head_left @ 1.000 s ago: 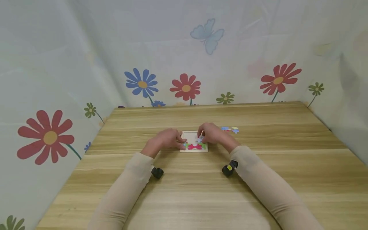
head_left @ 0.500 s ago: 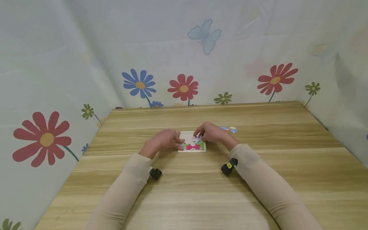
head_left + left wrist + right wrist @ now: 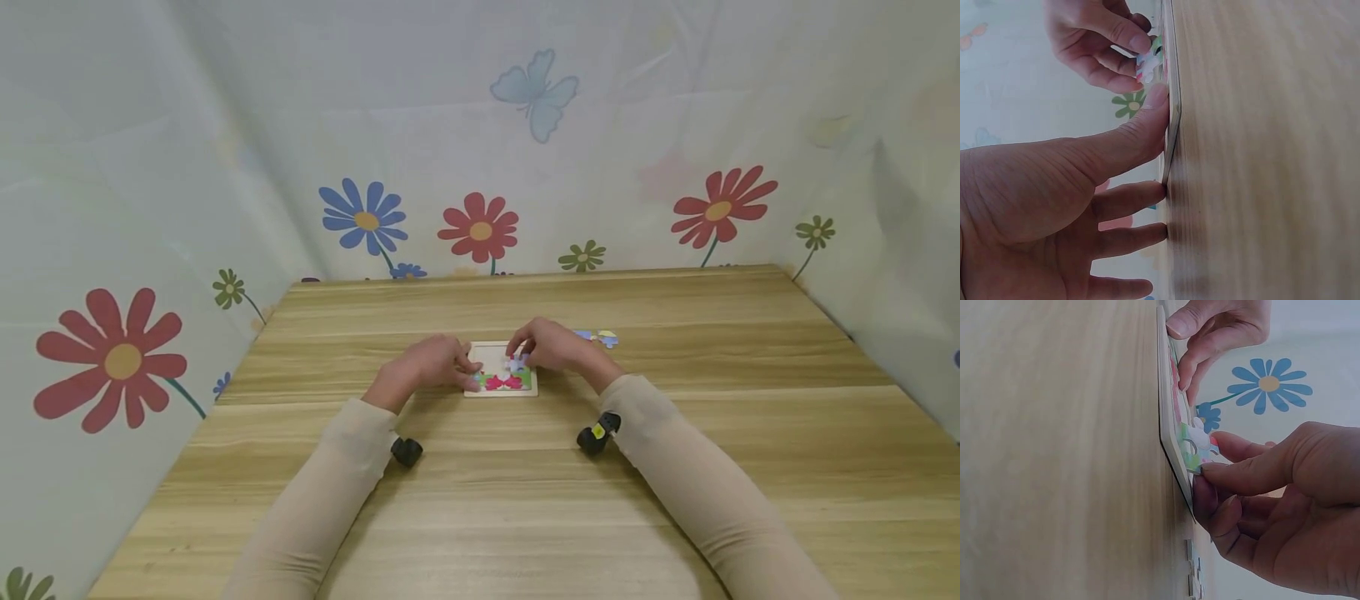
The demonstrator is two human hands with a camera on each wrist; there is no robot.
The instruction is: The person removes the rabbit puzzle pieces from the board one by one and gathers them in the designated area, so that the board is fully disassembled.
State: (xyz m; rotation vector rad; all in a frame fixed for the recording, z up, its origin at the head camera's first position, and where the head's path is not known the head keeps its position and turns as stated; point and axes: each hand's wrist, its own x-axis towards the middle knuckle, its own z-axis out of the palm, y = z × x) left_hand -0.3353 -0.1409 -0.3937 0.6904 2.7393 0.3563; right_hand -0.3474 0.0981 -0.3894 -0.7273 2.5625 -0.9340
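Nearest me, two pale sleeves rise from the bottom of the head view. Just past the middle of the frame, the left hand (image 3: 427, 362) lies with fingers spread, thumb resting on the left rim of the puzzle tray (image 3: 501, 394). Across from it, the right hand (image 3: 551, 343) pinches a puzzle piece (image 3: 1196, 440) between thumb and fingertips; the piece is tilted over the tray's right side, just ahead of the thumb. I can't tell whether it is seated. I'd judge this as fitting the piece beside the green-and-pink row; the next move calls for lining up its tabs, then pressing flat. Farther off, right of centre, lie loose pieces (image 3: 606, 337), before the flowered backdrop (image 3: 420, 100).
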